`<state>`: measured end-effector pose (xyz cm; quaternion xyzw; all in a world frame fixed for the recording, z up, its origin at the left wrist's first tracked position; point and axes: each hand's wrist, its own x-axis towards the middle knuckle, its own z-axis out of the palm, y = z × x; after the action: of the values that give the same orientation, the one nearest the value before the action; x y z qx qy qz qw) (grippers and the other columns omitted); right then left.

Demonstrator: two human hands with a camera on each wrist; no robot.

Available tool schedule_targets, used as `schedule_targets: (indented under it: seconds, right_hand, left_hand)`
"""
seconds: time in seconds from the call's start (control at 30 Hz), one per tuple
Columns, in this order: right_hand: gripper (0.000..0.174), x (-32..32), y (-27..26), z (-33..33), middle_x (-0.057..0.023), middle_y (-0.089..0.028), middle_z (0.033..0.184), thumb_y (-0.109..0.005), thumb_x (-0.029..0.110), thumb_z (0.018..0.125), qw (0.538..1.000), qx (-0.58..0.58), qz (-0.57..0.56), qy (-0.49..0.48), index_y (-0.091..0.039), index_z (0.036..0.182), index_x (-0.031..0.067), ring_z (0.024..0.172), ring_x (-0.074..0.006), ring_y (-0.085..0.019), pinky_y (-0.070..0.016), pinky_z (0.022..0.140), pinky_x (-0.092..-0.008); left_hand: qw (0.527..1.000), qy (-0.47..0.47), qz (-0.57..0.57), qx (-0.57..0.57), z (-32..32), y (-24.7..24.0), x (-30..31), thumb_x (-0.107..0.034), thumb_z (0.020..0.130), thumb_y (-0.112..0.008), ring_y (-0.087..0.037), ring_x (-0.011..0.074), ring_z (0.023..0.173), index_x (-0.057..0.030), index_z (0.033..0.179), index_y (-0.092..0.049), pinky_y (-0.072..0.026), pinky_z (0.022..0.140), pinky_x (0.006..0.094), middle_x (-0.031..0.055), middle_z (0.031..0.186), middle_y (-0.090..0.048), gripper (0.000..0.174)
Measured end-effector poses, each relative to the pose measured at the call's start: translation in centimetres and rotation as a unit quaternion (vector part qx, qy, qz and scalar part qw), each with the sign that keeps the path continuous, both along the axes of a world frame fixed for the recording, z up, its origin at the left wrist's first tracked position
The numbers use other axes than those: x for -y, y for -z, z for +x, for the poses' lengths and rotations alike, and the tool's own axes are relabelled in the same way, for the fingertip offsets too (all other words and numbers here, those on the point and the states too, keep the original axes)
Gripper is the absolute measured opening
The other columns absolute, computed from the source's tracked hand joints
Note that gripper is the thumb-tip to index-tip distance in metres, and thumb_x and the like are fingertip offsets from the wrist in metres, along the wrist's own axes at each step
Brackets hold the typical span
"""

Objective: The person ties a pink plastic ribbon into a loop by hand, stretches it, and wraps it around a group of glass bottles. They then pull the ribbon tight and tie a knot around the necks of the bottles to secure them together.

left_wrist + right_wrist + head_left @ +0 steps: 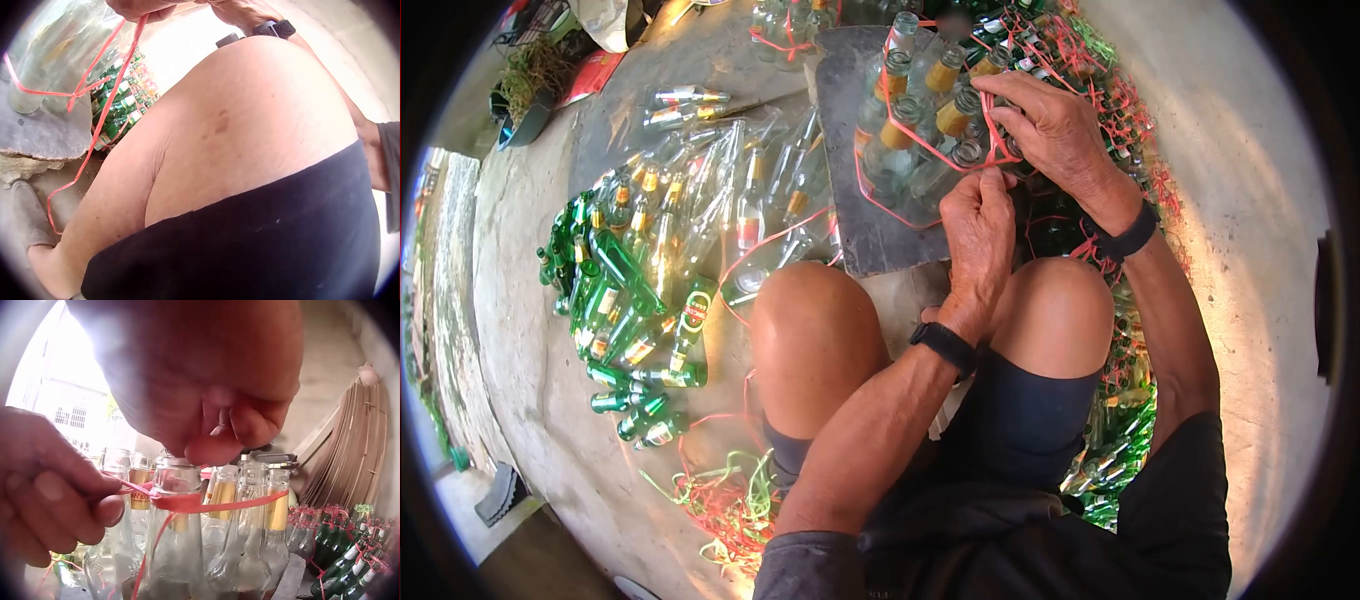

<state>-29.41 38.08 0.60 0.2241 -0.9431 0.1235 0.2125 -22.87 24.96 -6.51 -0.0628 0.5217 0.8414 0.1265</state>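
A cluster of clear glass bottles (900,130) stands upright on a dark board (870,235). Red strap (250,504) runs around their necks and crosses at the near bottle's neck. My left hand (980,225) pinches the strap beside that neck; in the right wrist view the left hand (56,487) shows thumb and finger closed on it. Above the bottle tops is my right hand (1060,130), its bent fingers on the strap in the head view. A loose length of strap (100,134) hangs below the left hand in the left wrist view.
Loose green bottles (625,270) and clear bottles (745,190) lie on the floor at the left. A tangle of red and green straps (725,510) lies near the left knee. Strapped green bottles (350,569) stand at the right. Both knees flank the left forearm.
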Motion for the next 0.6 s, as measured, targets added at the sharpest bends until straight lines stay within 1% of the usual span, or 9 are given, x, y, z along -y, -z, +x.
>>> schedule_targets:
  seconds: [0.03, 0.17, 0.23, 0.37, 0.43, 0.47, 0.53, 0.6]
  right_hand:
    - [0.034, 0.0, 0.0, -0.2, -0.0059, -0.073, 0.113, -0.070, 0.013, 0.089, 1.000, -0.001, 0.001, -0.009, -0.068, 0.122, 0.0151, 0.093, -0.0317, -0.071, -0.0592, 0.075, -0.0381]
    - [0.036, 0.3, -0.8, -0.6, -0.0069, -0.072, 0.115, -0.071, 0.013, 0.087, 0.999, 0.022, 0.014, -0.022, -0.069, 0.123, 0.0151, 0.093, -0.0317, -0.071, -0.0594, 0.075, -0.0384]
    - [0.038, 0.7, -1.2, -0.6, -0.0074, -0.072, 0.118, -0.071, 0.014, 0.085, 0.998, 0.030, 0.051, -0.022, -0.069, 0.123, 0.0148, 0.096, -0.0315, -0.071, -0.0596, 0.077, -0.0391]
    - [0.040, 0.4, -1.5, -1.4, -0.0084, -0.071, 0.120, -0.072, 0.014, 0.084, 0.997, 0.029, 0.065, -0.042, -0.068, 0.124, 0.0143, 0.099, -0.0315, -0.071, -0.0594, 0.079, -0.0396]
    - [0.042, 0.4, -1.8, -1.6, -0.0103, -0.071, 0.121, -0.072, 0.014, 0.083, 0.994, 0.052, 0.066, -0.066, -0.068, 0.125, 0.0127, 0.102, -0.0326, -0.070, -0.0585, 0.083, -0.0408]
    - [0.042, 0.4, -2.0, -1.7, -0.0103, -0.071, 0.121, -0.072, 0.014, 0.083, 0.994, 0.052, 0.067, -0.066, -0.068, 0.125, 0.0127, 0.102, -0.0326, -0.070, -0.0585, 0.083, -0.0408]
    - [0.043, 0.4, -2.1, -1.9, -0.0117, -0.070, 0.121, -0.072, 0.013, 0.083, 0.992, 0.045, 0.071, -0.092, -0.067, 0.125, 0.0107, 0.106, -0.0334, -0.068, -0.0570, 0.087, -0.0420]
    - [0.043, 0.5, -2.2, -2.1, -0.0119, -0.070, 0.119, -0.073, 0.013, 0.082, 0.991, 0.051, 0.077, -0.098, -0.067, 0.124, 0.0099, 0.106, -0.0337, -0.068, -0.0564, 0.089, -0.0423]
  left_hand:
    - [1.000, -0.001, 0.001, -0.001, -0.1, 0.0, 0.0, -0.024, 0.104, -0.051, -0.046, 0.0078, 0.060, 0.0021, 0.089, -0.067, -0.0367, 0.054, 0.0253, -0.0009, 0.068, -0.053, 0.034]
    - [1.000, -0.002, 0.017, -0.004, 0.0, 0.2, -0.1, -0.025, 0.104, -0.051, -0.046, 0.0078, 0.059, 0.0017, 0.091, -0.067, -0.0361, 0.053, 0.0254, -0.0008, 0.068, -0.054, 0.034]
    - [1.000, -0.001, 0.024, -0.003, -0.1, 0.2, -0.2, -0.025, 0.105, -0.051, -0.046, 0.0077, 0.058, 0.0017, 0.091, -0.067, -0.0361, 0.053, 0.0252, -0.0008, 0.068, -0.054, 0.033]
    - [0.999, -0.006, 0.050, 0.013, -0.1, 0.2, -0.5, -0.023, 0.104, -0.052, -0.045, 0.0072, 0.058, 0.0011, 0.091, -0.067, -0.0345, 0.051, 0.0243, -0.0012, 0.068, -0.053, 0.032]
    - [0.998, -0.008, 0.061, 0.017, -0.1, 0.1, -0.5, -0.023, 0.104, -0.052, -0.045, 0.0071, 0.057, 0.0010, 0.092, -0.067, -0.0339, 0.051, 0.0241, -0.0012, 0.068, -0.053, 0.031]
    - [0.998, -0.009, 0.063, 0.019, 0.0, 0.1, -0.6, -0.023, 0.104, -0.052, -0.044, 0.0069, 0.057, 0.0009, 0.092, -0.067, -0.0335, 0.051, 0.0240, -0.0013, 0.068, -0.053, 0.030]
    - [0.998, -0.010, 0.065, 0.022, 0.0, 0.1, -0.6, -0.022, 0.104, -0.052, -0.044, 0.0067, 0.057, 0.0008, 0.092, -0.066, -0.0331, 0.051, 0.0240, -0.0014, 0.068, -0.053, 0.030]
    - [0.997, -0.014, 0.066, 0.022, -0.1, 0.2, -0.7, -0.022, 0.104, -0.052, -0.044, 0.0067, 0.057, 0.0006, 0.092, -0.067, -0.0334, 0.051, 0.0239, -0.0013, 0.068, -0.053, 0.030]
